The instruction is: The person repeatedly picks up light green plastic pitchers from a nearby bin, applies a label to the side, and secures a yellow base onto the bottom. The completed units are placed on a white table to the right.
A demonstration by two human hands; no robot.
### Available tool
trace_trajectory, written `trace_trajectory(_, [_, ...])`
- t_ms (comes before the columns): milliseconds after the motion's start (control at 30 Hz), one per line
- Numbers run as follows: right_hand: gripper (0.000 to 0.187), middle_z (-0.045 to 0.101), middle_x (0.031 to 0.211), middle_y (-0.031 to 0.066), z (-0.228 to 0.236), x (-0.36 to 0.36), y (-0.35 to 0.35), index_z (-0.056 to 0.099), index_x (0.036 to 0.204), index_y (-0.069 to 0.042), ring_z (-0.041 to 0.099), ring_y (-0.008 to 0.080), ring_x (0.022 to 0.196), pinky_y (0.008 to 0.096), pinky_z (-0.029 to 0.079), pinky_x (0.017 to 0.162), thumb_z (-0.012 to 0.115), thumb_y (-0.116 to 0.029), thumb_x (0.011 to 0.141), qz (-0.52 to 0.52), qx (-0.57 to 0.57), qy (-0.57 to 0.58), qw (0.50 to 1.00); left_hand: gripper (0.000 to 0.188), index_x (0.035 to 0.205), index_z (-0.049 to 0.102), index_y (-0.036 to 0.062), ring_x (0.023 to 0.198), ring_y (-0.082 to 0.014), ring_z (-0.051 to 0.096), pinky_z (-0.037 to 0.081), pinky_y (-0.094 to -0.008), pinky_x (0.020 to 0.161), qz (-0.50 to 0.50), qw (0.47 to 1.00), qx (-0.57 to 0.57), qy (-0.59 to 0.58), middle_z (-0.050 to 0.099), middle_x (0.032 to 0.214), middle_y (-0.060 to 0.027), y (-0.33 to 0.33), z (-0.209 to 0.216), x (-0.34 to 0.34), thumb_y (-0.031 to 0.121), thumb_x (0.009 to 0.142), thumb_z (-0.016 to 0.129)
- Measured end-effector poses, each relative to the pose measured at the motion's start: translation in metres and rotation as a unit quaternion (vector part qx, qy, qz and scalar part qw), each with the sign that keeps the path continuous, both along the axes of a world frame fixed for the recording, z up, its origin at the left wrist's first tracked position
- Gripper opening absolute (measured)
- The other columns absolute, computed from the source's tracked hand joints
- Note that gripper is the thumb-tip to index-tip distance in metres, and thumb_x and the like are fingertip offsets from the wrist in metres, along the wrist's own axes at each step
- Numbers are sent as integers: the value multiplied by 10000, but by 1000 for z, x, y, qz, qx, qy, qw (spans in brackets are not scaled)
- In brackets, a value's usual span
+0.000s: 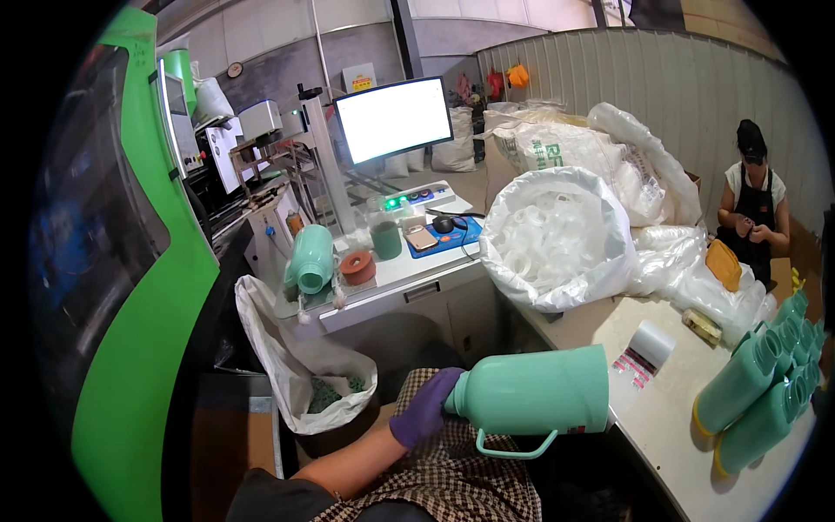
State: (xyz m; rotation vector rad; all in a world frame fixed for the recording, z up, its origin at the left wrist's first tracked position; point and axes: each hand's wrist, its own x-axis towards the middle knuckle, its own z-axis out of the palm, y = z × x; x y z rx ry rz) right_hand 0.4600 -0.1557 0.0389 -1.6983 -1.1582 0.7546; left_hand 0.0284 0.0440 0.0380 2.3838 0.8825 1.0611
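Note:
My left hand (424,409), in a purple glove, is closed around the narrow neck of a mint-green thermos flask casing (535,390). The casing lies sideways over my lap, its wide base toward the right and its loop handle (517,448) hanging below. My right hand does not show. Right of the casing's base, a roll of labels (648,346) rests on the white table (696,452) with a strip of red-printed labels unrolled. Several similar green casings (744,383) stand at the table's right end.
A white sack (557,296) of translucent plastic rings stands ahead. Left of it, a machine desk (383,296) carries a monitor (393,120), another green casing (311,259) and orange tape (357,267). An open sack (300,409) with green scraps sits by my left. A co-worker (755,209) is at far right.

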Motion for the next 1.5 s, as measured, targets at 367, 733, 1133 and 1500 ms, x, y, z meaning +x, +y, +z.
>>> trace_trajectory(367, [659, 622, 1265, 140, 12, 0, -2, 506, 1360, 51, 594, 228, 1163, 375, 456, 1008, 605, -463, 960, -67, -26, -36, 997, 561, 1413, 489, -33, 1256, -357, 589, 463, -419, 1069, 42, 998, 3, -54, 597, 1326, -222, 0, -39, -22, -7, 882, 669])
trace_trajectory(733, [760, 610, 1357, 156, 53, -11, -6, 463, 1449, 67, 581, 242, 1250, 385, 439, 1076, 563, -521, 979, -95, 58, -52, 992, 310, 1249, 570, -8, 1109, -315, 611, 477, -394, 970, 165, 942, -142, -256, 617, 1188, -175, -3, -47, -68, 92, 957, 540])
trace_trajectory(1133, [876, 634, 1202, 143, 16, -181, 153, 502, 1457, 70, 584, 229, 998, 372, 477, 934, 431, -682, 1014, 49, 360, -30, 931, 386, 1181, 591, -29, 1041, -227, 593, 464, -354, 948, 201, 945, -157, -204, 612, 1117, -142, -30, -16, -70, 259, 1107, 344])
trace_trajectory(1500, [670, 616, 1270, 139, 10, -206, 121, 483, 1481, 46, 589, 240, 1108, 361, 455, 996, 427, -487, 1080, 81, 287, 75, 952, 301, 1132, 577, 20, 1002, -163, 551, 451, -314, 912, 214, 936, -104, -258, 570, 1096, -74, -35, -26, -77, 226, 1085, 363])
